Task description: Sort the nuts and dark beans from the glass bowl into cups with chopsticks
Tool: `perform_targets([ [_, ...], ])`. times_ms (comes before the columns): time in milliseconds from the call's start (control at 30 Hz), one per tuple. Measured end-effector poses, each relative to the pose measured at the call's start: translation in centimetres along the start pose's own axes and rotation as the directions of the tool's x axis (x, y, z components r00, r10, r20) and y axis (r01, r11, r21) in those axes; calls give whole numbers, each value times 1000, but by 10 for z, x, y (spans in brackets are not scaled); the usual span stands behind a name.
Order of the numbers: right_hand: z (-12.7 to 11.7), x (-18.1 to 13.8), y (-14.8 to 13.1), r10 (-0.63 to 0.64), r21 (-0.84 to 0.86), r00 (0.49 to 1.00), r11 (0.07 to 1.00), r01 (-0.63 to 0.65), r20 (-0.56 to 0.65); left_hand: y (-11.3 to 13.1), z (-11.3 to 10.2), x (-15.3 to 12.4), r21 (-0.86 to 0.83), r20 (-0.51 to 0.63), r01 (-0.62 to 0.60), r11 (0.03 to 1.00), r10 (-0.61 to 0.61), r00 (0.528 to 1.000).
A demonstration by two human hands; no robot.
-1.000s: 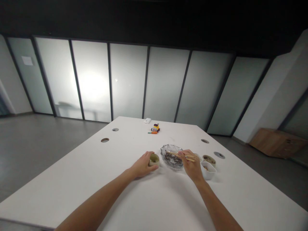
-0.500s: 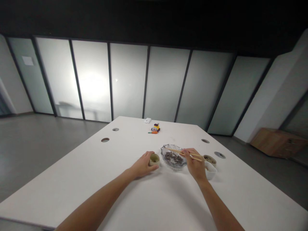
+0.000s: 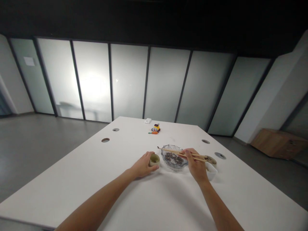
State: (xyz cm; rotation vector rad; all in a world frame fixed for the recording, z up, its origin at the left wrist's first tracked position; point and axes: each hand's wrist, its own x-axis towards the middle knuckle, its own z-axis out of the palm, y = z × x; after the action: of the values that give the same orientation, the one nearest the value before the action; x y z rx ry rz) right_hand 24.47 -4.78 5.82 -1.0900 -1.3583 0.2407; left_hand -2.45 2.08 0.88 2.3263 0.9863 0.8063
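My left hand is wrapped around a small olive-green cup standing on the white table. In my right hand is a pair of wooden chopsticks, reaching leftward over a clear scalloped glass bowl. Small dark pieces that look like seeds lie in this bowl. At the chopsticks' tips, beyond the bowl's left rim and above the cup, a tiny dark piece shows. Partly behind my right hand are a white square bowl and a round bowl with contents I cannot make out.
Farther back on the table sit a yellow toy vehicle, an orange toy carrot and a small white box. Round holes pierce the tabletop on both sides. A wooden cabinet stands at the right.
The chopstick tips have moved left, from over the glass bowl to past its left rim, with a tiny dark piece now visible there. My left hand stays on the cup.
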Motion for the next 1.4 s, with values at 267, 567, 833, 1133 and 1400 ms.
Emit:
perform_targets([
  [267, 8, -2, -6, 28, 17, 996, 999, -30, 79, -1, 1, -1, -16, -17, -21, 1000, 20, 1000],
  [567, -5, 5, 6, -57, -175, 988, 984, 31, -142, 0, -1, 0, -11, 9, 1, 1000, -1, 1000],
  [833, 2, 2, 11, -254, -410, 957, 865, 290, 141, -2, -1, 1, -7, -3, -13, 1000, 13, 1000],
  [1133, 1, 0, 13, -256, -393, 956, 872, 293, 144, -2, 1, 0, -17, -7, -14, 1000, 14, 1000],
  [1400, -1, 1, 15, -231, -354, 963, 896, 266, 139, -1, 1, 0, -19, -7, -7, 1000, 7, 1000],
])
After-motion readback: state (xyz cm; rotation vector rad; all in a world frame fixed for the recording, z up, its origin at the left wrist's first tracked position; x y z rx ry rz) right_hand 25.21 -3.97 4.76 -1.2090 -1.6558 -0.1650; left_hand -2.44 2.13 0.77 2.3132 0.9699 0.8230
